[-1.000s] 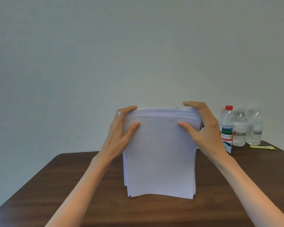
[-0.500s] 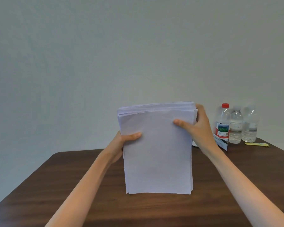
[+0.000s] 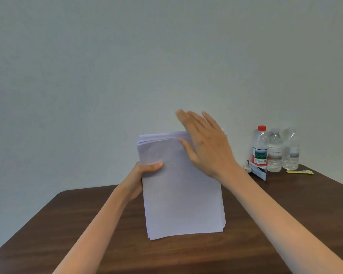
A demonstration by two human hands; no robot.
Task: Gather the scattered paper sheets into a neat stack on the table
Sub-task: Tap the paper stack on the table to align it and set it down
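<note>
Paper stack [image 3: 178, 190] stands upright, its lower edge apparently resting on the dark surface [image 3: 87, 224]. Half a second ago both sides were clamped; now the right grip [image 3: 206, 143] has let go and hangs flat by the top edge, fingers straight, holding nothing. The left grip [image 3: 141, 175] pinches the stack's left side, thumb in front. Top sheets look uneven, so squaring is probably not finished

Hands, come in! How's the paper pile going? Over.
Left grip holds paper stack by its left edge. Right grip open, flat by its top. Stack upright on table, top edges uneven. Bottles far right, nothing blocking.
</note>
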